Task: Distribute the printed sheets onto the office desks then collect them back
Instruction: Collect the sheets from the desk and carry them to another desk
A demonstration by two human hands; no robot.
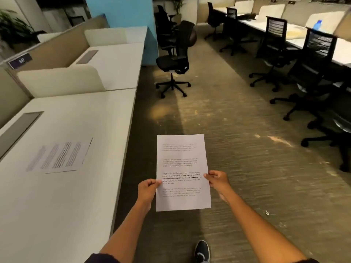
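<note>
I hold a stack of printed sheets (182,160) upright in front of me over the carpeted aisle. My left hand (147,189) pinches its left edge and my right hand (217,180) pinches its right edge. Another printed sheet (58,157) lies flat on the near white desk (79,196) to my left, apart from both hands. A second white desk (117,67) stands beyond it behind a low beige divider, with no sheet visible on it.
A black office chair (173,61) stands in the aisle ahead. Several black chairs (307,73) line the desks on the right, where a blue bottle (317,24) stands. A blue pillar (121,12) rises past the left desks. My shoe (202,251) is on the carpet.
</note>
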